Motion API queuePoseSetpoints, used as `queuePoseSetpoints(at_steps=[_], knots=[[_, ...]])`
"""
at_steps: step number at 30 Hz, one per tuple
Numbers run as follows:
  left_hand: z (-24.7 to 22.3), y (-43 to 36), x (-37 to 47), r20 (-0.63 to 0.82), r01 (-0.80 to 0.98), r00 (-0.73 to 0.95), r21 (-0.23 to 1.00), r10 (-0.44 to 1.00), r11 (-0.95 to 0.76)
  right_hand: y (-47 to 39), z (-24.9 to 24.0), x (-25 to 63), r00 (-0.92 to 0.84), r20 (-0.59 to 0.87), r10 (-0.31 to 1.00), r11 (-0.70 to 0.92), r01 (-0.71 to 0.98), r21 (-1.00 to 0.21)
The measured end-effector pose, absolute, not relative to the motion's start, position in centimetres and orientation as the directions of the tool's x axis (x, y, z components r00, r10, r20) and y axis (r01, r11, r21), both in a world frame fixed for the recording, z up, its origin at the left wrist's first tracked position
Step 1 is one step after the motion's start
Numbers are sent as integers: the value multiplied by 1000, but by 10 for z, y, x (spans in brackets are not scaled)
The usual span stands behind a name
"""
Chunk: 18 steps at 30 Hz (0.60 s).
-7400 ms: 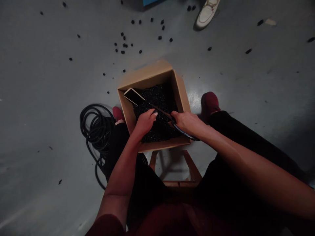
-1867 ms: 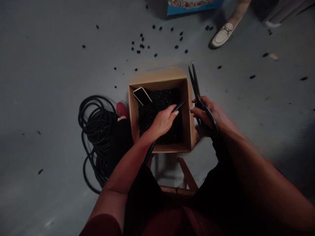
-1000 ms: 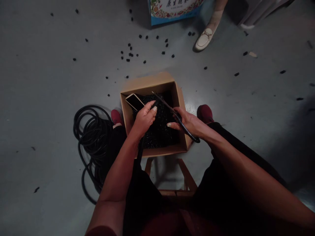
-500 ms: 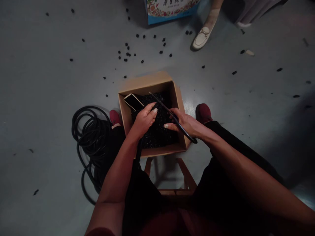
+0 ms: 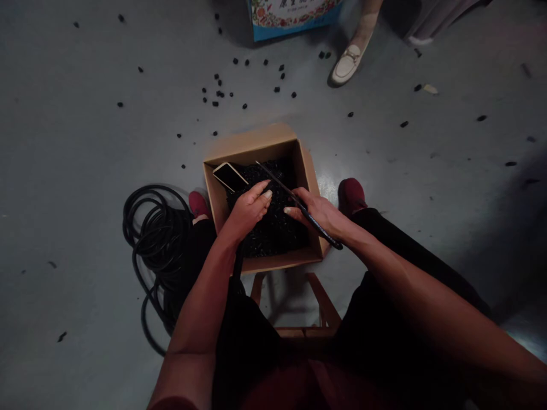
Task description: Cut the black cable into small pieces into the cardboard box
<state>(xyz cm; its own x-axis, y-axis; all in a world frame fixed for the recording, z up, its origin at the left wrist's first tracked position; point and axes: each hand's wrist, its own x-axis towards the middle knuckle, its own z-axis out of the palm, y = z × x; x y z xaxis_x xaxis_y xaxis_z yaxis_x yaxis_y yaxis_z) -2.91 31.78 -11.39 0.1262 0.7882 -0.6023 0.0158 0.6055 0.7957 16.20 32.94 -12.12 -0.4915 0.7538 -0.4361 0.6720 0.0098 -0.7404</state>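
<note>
My left hand (image 5: 251, 208) is closed on a black hose (image 5: 239, 261) over the open cardboard box (image 5: 284, 263). The hose runs back beneath my left forearm. In my right hand (image 5: 314, 210) is a long thin dark tool (image 5: 316, 225), its narrow pointed end reaching up and left over the box, just beyond my left fingertips. What kind of tool it is cannot be made out clearly. Many small black pieces (image 5: 277, 242) fill the box, and a dark flat rectangular object with a pale edge (image 5: 231, 177) leans in its upper left corner.
A coil of black hose (image 5: 149, 228) lies on the floor at the left, beside my red shoe (image 5: 199, 204). Small black pieces are scattered beyond the box. Another person's foot in a white shoe (image 5: 347, 66) and a blue printed box (image 5: 294, 25) are farther off.
The whole view has shifted slightly. Both hands keep nearly the same pose over the box, and the long tool still points up and left.
</note>
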Motion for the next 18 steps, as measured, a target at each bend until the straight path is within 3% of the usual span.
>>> queuePoseSetpoints(at_steps=[9, 18], knots=[[-118, 316, -31, -593, 97, 101, 805, 799, 585, 324, -128, 158, -469, -461, 754, 10, 709, -706], [-142, 313, -38, -530, 543, 156, 751, 833, 376, 317, -150, 152, -432, -610, 664, -54, 786, -616]])
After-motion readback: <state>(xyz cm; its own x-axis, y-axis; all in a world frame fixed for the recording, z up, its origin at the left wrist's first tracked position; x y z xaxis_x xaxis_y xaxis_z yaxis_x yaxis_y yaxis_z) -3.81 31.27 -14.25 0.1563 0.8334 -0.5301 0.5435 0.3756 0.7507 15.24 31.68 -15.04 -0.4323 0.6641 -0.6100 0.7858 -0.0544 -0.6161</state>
